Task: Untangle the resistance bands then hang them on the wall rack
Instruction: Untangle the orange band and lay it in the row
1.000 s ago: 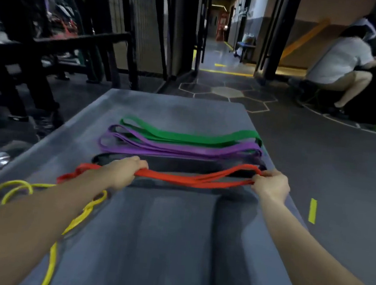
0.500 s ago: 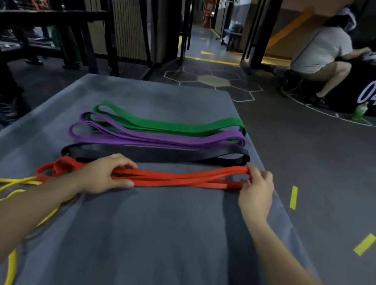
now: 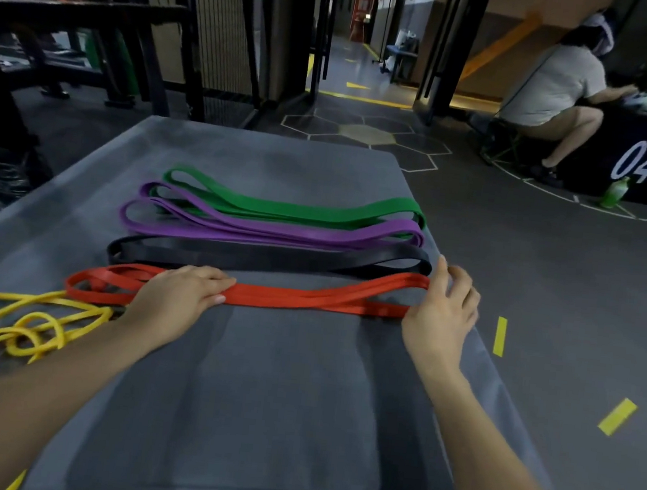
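The red band [image 3: 308,301], stretched taut and lifted a second ago, now lies flat on the grey table [image 3: 258,397] in front of the black band [image 3: 264,258], at centre frame. The left hand [image 3: 181,293] presses it with flat fingers; the right hand [image 3: 443,309] loosely touches its end, fingers opening. Laid straight, it looks untangled; the yellow band [image 3: 18,324] at lower left stays knotted.

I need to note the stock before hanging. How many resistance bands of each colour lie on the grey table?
Green band: 1
Purple band: 1
Black band: 1
Red band: 1
Yellow band, tangled, so the count is uncertain: at least 1
Total: at least 5
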Tool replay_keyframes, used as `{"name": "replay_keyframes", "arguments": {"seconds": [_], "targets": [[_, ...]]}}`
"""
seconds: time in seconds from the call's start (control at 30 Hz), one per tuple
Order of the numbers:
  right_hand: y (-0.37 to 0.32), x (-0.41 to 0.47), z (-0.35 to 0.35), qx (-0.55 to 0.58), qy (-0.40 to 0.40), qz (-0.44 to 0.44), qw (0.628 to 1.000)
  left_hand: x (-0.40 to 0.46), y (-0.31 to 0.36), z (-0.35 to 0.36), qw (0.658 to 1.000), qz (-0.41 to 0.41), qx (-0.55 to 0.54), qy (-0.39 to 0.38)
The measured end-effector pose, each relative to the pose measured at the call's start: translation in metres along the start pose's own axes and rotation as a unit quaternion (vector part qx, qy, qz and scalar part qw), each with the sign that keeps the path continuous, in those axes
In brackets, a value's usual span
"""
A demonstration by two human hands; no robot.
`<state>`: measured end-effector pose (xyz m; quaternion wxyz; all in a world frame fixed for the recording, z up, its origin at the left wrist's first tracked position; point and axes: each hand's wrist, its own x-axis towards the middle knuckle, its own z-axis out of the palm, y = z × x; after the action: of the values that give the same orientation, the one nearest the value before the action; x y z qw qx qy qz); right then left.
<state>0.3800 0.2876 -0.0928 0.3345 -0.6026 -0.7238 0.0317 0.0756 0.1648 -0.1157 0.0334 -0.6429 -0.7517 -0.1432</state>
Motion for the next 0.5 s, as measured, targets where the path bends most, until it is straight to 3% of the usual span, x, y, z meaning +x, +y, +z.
{"name": "replay_keyframes", "arguments": {"seconds": [0.1, 0.23, 0.33, 0.5], "targets": [[-0.033, -0.002, -0.004, 0.016, 0.065, -0.136, 0.988, -0.002, 0.003, -0.001, 1.000, -0.002, 0.009, 0.000], [-0.074, -0.023, 0.025, -0.007, -0.058, -0.329, 0.943, -0.003, 0.002, -0.002, 1.000, -0.005, -0.005, 0.008], [-0.079, -0.032, 0.048, -0.050, -0.156, -0.358, 0.919, -0.005, 0.004, 0.000, 0.999, -0.010, -0.022, 0.042], [-0.081, -0.030, 0.061, -0.062, -0.140, -0.339, 0.928, -0.002, 0.007, -0.005, 0.998, -0.002, -0.007, 0.055]]}}
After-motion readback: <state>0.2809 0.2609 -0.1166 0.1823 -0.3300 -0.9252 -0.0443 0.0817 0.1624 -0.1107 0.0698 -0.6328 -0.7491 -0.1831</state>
